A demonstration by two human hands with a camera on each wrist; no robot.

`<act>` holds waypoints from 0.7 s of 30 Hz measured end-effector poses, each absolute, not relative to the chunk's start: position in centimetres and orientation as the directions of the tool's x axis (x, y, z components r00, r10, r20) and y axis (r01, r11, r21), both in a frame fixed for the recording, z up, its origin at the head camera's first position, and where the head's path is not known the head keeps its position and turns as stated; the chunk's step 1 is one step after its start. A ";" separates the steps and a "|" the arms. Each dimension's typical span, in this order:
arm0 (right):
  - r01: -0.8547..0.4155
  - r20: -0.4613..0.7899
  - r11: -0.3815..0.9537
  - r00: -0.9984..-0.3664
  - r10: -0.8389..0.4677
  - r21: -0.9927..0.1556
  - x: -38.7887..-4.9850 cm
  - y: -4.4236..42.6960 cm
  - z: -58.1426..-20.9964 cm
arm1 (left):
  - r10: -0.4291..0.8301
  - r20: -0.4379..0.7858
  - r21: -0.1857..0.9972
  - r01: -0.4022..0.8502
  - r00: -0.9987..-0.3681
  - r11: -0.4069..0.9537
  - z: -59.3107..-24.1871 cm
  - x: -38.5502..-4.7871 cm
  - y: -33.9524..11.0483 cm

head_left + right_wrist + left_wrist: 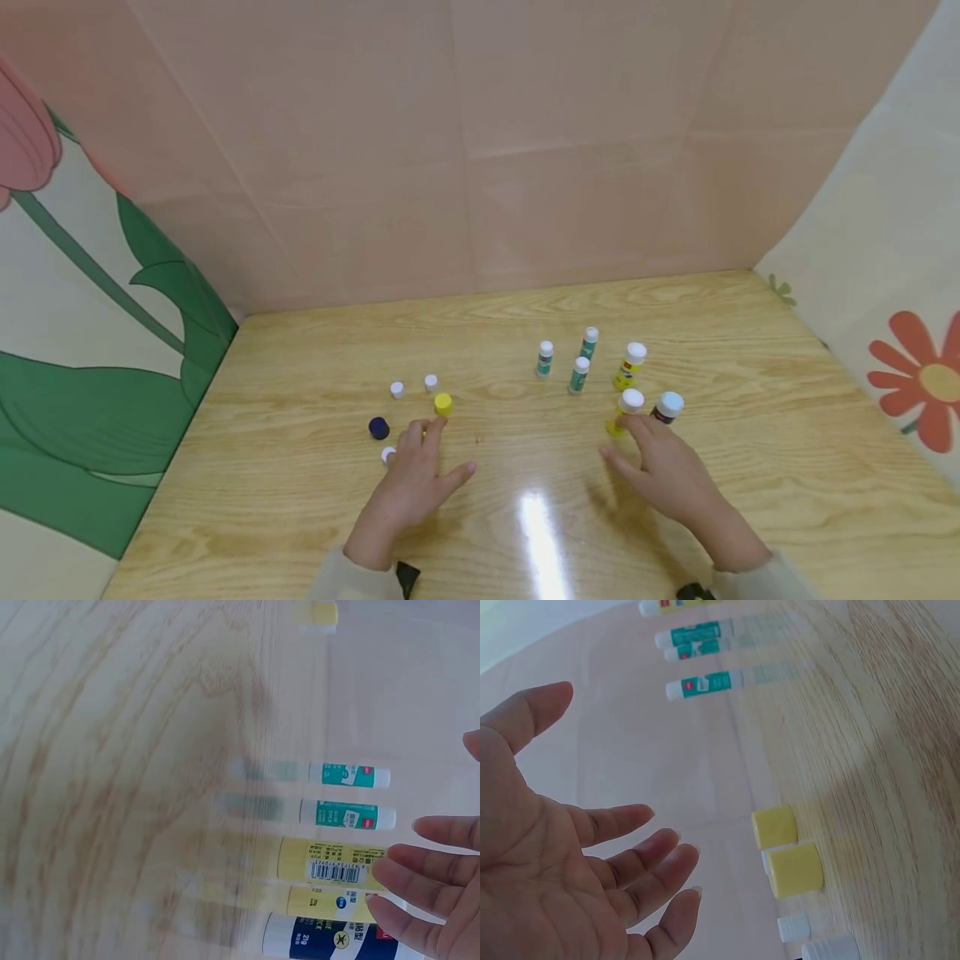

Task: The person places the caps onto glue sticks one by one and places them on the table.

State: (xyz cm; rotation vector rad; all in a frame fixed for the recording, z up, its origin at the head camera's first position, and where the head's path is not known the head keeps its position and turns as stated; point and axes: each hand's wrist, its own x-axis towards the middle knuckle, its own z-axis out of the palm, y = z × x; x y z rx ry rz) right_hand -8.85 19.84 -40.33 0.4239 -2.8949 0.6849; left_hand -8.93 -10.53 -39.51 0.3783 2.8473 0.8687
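Observation:
On the right half of the table stand upright glue sticks with white upper ends: three teal ones (578, 377), two yellow ones (628, 367) and a navy one (667, 407). My right hand (667, 475) hovers at the near yellow stick, fingers spread. In the right wrist view its fingertips (386, 870) overlap the upper ends of the yellow glue sticks (330, 860); contact cannot be told. Loose caps lie at left, among them a yellow cap (443, 405), a navy cap (378, 428) and white caps (397, 390). Over them my left hand (412, 483) is held with fingers loosely extended, holding nothing.
The wooden table (300, 517) reflects a bright strip of light near its front. A plain pinkish backdrop (465, 167) rises behind it. Flower-printed sheets (915, 367) stand along both sides.

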 end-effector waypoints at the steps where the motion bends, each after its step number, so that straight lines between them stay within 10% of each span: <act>1: -0.301 0.195 0.857 -0.951 -0.238 -0.419 -8.9 19.9 -40.4 | 0.277 -0.061 0.565 0.196 -0.959 0.802 -39.5 -8.9 -10.5; 21: -0.262 0.172 0.862 -0.963 -0.206 -0.435 -8.9 20.3 -40.5 | 0.236 -0.068 0.532 0.165 -0.970 0.831 -40.1 -9.2 -10.6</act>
